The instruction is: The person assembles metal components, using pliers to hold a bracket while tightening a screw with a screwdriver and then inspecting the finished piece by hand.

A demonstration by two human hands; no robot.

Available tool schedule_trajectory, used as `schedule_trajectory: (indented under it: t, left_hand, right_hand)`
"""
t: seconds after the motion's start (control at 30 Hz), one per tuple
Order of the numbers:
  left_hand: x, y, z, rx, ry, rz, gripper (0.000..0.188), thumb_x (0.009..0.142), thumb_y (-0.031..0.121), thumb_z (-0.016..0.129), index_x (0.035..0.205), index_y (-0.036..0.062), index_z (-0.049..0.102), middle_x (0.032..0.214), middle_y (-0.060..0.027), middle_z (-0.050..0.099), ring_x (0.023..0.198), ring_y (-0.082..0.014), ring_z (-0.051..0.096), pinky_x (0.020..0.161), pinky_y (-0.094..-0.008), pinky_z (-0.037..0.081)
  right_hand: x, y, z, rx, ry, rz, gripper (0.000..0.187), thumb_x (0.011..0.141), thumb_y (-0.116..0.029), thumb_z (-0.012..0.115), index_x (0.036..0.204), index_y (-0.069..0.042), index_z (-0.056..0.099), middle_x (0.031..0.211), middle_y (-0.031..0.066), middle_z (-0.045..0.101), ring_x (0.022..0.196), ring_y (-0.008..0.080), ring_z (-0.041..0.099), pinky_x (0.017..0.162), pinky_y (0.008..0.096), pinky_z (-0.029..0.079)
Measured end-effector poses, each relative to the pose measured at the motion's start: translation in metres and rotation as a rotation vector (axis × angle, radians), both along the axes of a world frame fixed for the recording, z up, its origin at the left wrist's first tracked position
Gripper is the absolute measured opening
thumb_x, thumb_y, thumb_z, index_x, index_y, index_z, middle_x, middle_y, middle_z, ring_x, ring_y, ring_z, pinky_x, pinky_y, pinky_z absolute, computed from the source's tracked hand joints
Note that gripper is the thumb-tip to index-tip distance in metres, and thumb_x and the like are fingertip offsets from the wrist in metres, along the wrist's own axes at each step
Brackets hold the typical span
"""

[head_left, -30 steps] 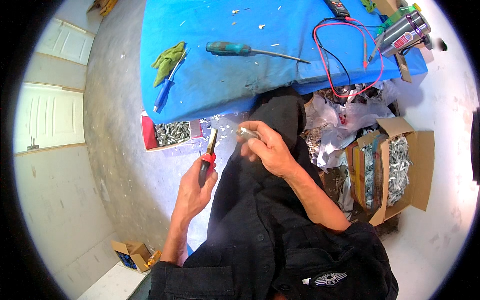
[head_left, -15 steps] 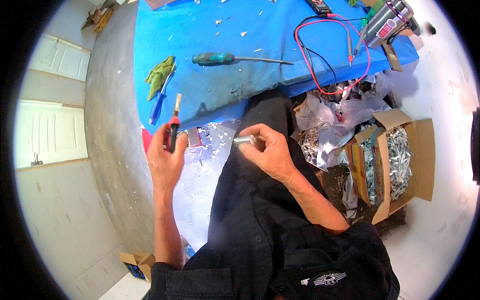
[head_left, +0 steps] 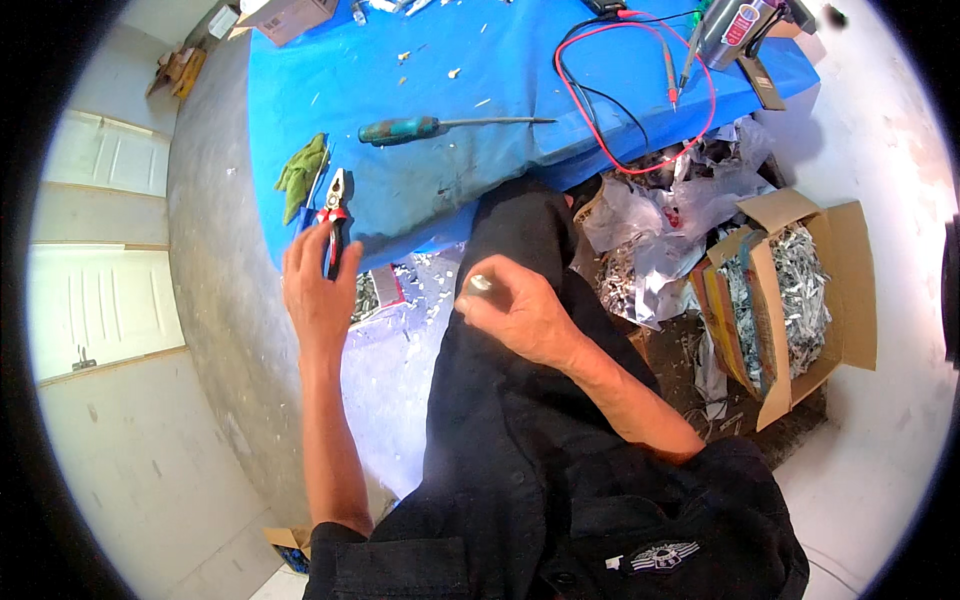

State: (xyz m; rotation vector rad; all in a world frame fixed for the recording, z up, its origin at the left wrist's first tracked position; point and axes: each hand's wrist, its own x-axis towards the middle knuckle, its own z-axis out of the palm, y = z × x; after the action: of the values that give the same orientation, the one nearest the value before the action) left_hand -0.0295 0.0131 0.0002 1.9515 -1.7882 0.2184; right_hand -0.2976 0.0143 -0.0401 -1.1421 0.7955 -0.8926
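Note:
At the near left corner of the blue-covered table, my left hand has its fingers around the handles of combination pliers. The pliers have red and black grips, and their jaws point away from me over the cloth. In front of my lap, my right hand pinches a small silvery metal piece between thumb and fingers; only its end shows. A green cloth and a blue-handled tool, partly behind my left fingers, lie beside the pliers. Farther in lies a screwdriver with a teal-and-black handle.
Multimeter leads loop over the table's right side, near a steel cup. Below right, a cardboard box holds metal scraps, with plastic bags next to it. Another box with small parts sits under the table's near edge.
My left hand has brought the pliers from in front of the table edge onto the cloth. My right hand has turned the metal piece end-on. The whole view has shifted slightly.

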Motion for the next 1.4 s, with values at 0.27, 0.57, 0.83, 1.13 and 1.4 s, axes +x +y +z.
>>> schedule_trajectory:
  t: [0.27, 0.57, 0.83, 1.13, 1.4]
  left_hand:
    - [-0.073, 0.044, 0.032, 0.233, 0.615, -0.318, 0.021, 0.083, -0.001, 0.082, 0.103, 0.0038, 0.078, 0.103, -0.0097, 0.075, 0.087, -0.0204, 0.073, 0.072, -0.0304, 0.059]
    - [-0.079, 0.053, 0.016, 0.242, 0.634, -0.318, 0.018, 0.082, -0.003, 0.081, 0.099, 0.0034, 0.078, 0.099, -0.0101, 0.075, 0.085, -0.0218, 0.073, 0.073, -0.0315, 0.057]
    - [-0.079, 0.057, 0.017, 0.302, 0.556, -0.352, 0.007, 0.09, -0.003, 0.071, 0.096, -0.0002, 0.069, 0.093, -0.0131, 0.07, 0.083, -0.0287, 0.068, 0.073, -0.0367, 0.054]
    - [-0.079, 0.059, 0.009, 0.291, 0.528, -0.346, 0.007, 0.092, -0.004, 0.069, 0.095, 0.0002, 0.064, 0.09, -0.0128, 0.066, 0.081, -0.0288, 0.065, 0.073, -0.0374, 0.052]
    - [-0.077, 0.06, 0.017, 0.272, 0.318, -0.43, 0.011, 0.089, -0.003, 0.071, 0.097, 0.002, 0.065, 0.093, -0.0126, 0.069, 0.085, -0.0333, 0.068, 0.075, -0.0421, 0.054]
  right_hand:
    - [0.0, 0.005, -0.002, -0.056, 0.064, 0.151, 0.026, 0.1, -0.02, 0.072, 0.114, 0.002, 0.066, 0.083, 0.0016, 0.062, 0.075, 0.0081, 0.052, 0.067, 0.0287, 0.047]
    - [0.001, 0.007, -0.01, -0.17, -0.01, 0.259, 0.024, 0.106, -0.018, 0.06, 0.119, 0.002, 0.061, 0.088, 0.0137, 0.063, 0.079, 0.0207, 0.06, 0.075, 0.036, 0.049]
    - [-0.001, 0.006, -0.003, -0.309, 0.1, 0.28, 0.019, 0.098, -0.014, 0.065, 0.105, 0.003, 0.058, 0.089, 0.0215, 0.061, 0.081, 0.0401, 0.062, 0.073, 0.0446, 0.048]
    - [0.001, 0.004, -0.005, -0.364, 0.145, 0.289, 0.017, 0.097, -0.012, 0.064, 0.098, 0.003, 0.055, 0.088, 0.0237, 0.06, 0.084, 0.0468, 0.06, 0.072, 0.0486, 0.046]
    - [0.001, 0.006, -0.008, -0.399, 0.197, 0.309, 0.014, 0.095, -0.009, 0.066, 0.099, 0.002, 0.058, 0.09, 0.0246, 0.063, 0.087, 0.0473, 0.062, 0.072, 0.0494, 0.047]
